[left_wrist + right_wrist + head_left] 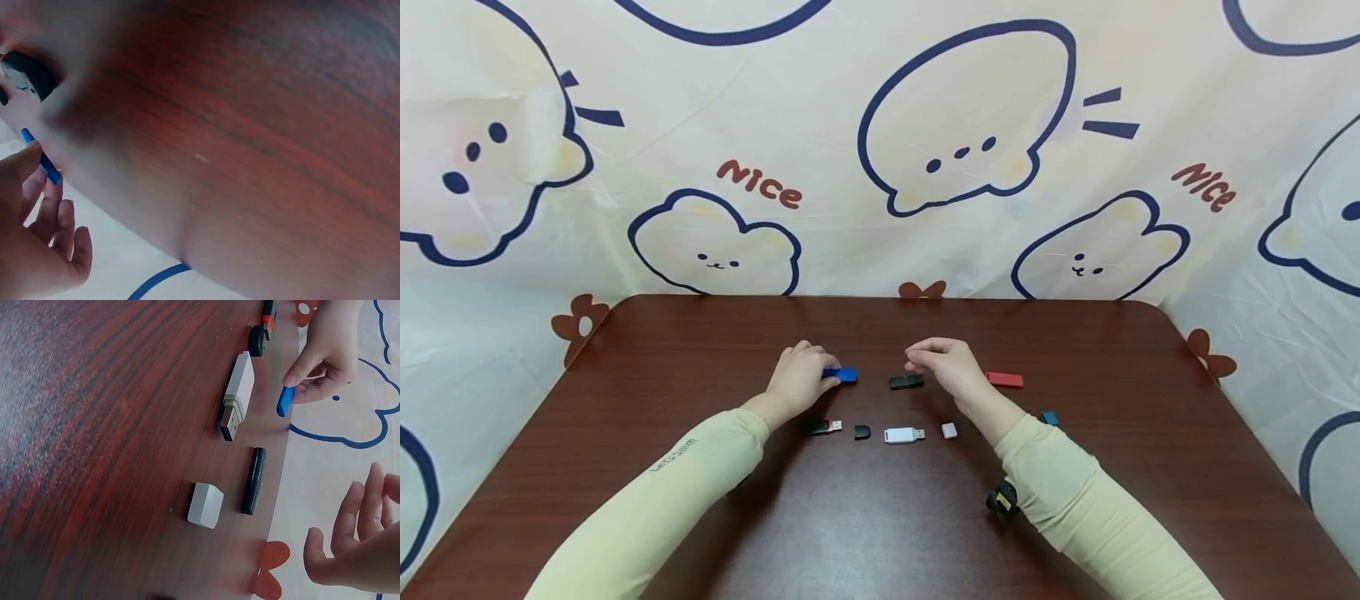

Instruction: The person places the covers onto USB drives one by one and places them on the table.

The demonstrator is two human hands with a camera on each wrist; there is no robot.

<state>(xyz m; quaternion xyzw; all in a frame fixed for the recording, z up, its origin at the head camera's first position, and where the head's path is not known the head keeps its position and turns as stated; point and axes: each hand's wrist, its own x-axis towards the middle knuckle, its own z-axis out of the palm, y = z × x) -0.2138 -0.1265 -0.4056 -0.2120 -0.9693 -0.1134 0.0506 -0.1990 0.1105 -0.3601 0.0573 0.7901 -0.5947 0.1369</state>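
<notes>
Between thumb and fingertips my left hand (796,379) pinches a flat blue USB stick (846,376), whose other end sticks out to the right. My right hand (953,367) hovers near a black USB stick (906,382), its fingers loosely bent and holding nothing in the right wrist view. Nearer to me lies a white USB stick (900,435) with its metal plug bare, and its white cap (950,431) is off to the right. To the left are a black USB stick (820,427) with a bare plug and a separate black cap (862,432).
A red stick (1004,380) lies just right of my right hand. Partly behind my right forearm shows a small teal-blue piece (1049,418). The dark wooden table (850,517) meets a patterned cloth (835,125) at its far edge.
</notes>
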